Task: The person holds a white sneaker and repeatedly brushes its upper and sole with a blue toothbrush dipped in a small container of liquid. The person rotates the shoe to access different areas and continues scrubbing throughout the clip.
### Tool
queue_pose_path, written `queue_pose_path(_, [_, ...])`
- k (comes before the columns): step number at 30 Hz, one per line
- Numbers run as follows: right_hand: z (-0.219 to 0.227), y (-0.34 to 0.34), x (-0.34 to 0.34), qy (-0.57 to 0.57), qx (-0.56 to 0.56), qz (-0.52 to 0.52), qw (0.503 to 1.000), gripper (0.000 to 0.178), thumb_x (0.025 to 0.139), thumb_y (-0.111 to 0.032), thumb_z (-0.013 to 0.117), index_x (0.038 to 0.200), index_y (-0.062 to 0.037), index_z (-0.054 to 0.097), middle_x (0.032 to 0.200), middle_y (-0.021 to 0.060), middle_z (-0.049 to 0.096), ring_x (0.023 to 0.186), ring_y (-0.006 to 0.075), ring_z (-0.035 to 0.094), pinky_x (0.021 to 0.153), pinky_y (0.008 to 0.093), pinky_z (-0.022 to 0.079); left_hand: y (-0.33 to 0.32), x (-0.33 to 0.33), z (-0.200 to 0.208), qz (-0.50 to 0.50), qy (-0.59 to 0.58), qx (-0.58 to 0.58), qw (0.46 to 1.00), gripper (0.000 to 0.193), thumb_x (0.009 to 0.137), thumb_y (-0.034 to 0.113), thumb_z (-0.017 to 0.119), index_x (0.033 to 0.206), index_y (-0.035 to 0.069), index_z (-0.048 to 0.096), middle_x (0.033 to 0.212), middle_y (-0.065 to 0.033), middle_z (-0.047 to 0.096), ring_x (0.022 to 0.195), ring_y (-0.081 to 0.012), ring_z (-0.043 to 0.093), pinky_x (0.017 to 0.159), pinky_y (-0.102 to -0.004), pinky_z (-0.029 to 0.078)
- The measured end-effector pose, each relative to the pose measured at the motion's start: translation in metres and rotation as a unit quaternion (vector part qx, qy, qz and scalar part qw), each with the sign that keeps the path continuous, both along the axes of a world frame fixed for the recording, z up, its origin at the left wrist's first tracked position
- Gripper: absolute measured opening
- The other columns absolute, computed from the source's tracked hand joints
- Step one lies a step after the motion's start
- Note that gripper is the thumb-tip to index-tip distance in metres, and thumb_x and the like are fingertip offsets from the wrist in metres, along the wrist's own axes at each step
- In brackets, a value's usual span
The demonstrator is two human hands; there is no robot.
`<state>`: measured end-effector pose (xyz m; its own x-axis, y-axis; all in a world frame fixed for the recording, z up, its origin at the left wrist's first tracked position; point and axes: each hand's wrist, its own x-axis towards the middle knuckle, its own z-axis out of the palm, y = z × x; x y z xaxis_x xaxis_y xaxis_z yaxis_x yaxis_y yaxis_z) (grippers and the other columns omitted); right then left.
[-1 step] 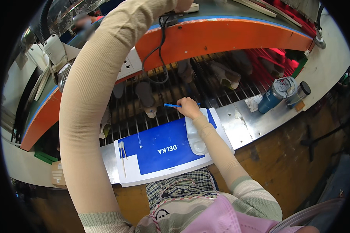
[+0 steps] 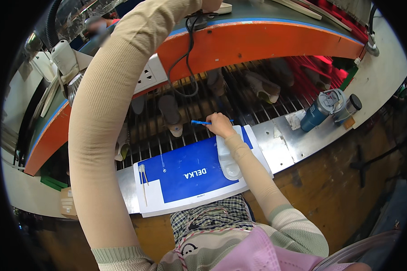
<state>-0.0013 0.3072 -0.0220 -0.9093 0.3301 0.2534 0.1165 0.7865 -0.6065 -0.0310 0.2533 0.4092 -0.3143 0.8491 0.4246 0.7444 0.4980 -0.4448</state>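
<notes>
My left arm reaches up across the view, and my left hand [image 2: 211, 4] is cut off by the top edge. It is near a pale flat piece [image 2: 224, 8] on the upper dark belt; its fingers are hidden. In the middle, my right hand [image 2: 220, 125] is closed round a slim blue stick-like tool [image 2: 199, 122], whose end points left over the rollers. Below that hand, partly under my forearm, lies a white plastic tray [image 2: 230, 169] with hollows. The tray rests on a blue and white board [image 2: 181, 185]. Thin sticks with white tips [image 2: 143, 180] lie at the board's left.
Several shoes, one grey shoe [image 2: 169, 113] among them, stand on the lower roller line [image 2: 196, 113]. Above curves an orange beam [image 2: 257, 40] with a white socket strip [image 2: 151, 74] and a looping black cord [image 2: 190, 58]. A blue tumbler [image 2: 314, 117] and a dark-lidded bottle [image 2: 348, 109] stand right.
My left arm has shifted very slightly left at the top, baring more of the socket strip. My right hand and the blue tool stay in place.
</notes>
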Motion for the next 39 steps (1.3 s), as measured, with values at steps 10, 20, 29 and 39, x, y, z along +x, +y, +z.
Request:
queue_pose_path(10, [0.004,0.0,0.0,-0.007,0.009,-0.01,1.0,0.023,0.083,-0.027,0.076,0.09,-0.0049,0.076,0.083,0.0196,0.071,0.085,0.0388,0.068,0.079,0.0463,0.054,-0.008,-0.004,-0.003,-0.124,0.049,0.144,0.98,0.043,0.077,0.041,0.079,0.084,0.0,0.073,0.084,-0.0217,0.072,0.085,-0.0361,0.071,0.079,-0.0434,0.057])
queue_pose_path(20, [0.008,-0.001,0.001,-0.023,0.007,-0.008,1.0,0.026,0.084,-0.03,0.076,0.088,-0.0038,0.076,0.081,0.0198,0.071,0.083,0.0388,0.068,0.079,0.0466,0.053,-0.064,0.04,-0.013,-0.262,-0.039,-0.098,0.959,0.011,0.078,0.011,0.071,0.087,0.006,0.074,0.092,-0.0127,0.072,0.104,-0.0303,0.062,0.095,-0.039,0.047])
queue_pose_path(29, [0.001,0.0,0.0,-0.002,0.011,-0.013,1.0,0.025,0.083,-0.03,0.076,0.087,-0.005,0.076,0.08,0.0186,0.071,0.082,0.0387,0.068,0.078,0.0464,0.054,-0.111,0.02,-0.051,-0.318,-0.017,0.013,0.948,0.026,0.078,0.003,0.067,0.102,0.006,0.073,0.126,-0.0116,0.063,0.12,-0.035,0.049,0.105,-0.0424,0.04])
queue_pose_path(39, [-0.001,0.003,-0.002,0.011,0.026,-0.001,1.0,0.018,0.081,-0.024,0.075,0.083,-0.006,0.076,0.076,0.0199,0.069,0.077,0.0405,0.067,0.073,0.0484,0.054,-0.219,0.046,-0.137,-0.424,-0.482,-0.042,0.766,0.051,0.079,0.029,0.081,0.121,0.002,0.069,0.124,-0.0211,0.065,0.113,-0.0348,0.064,0.097,-0.0439,0.047])
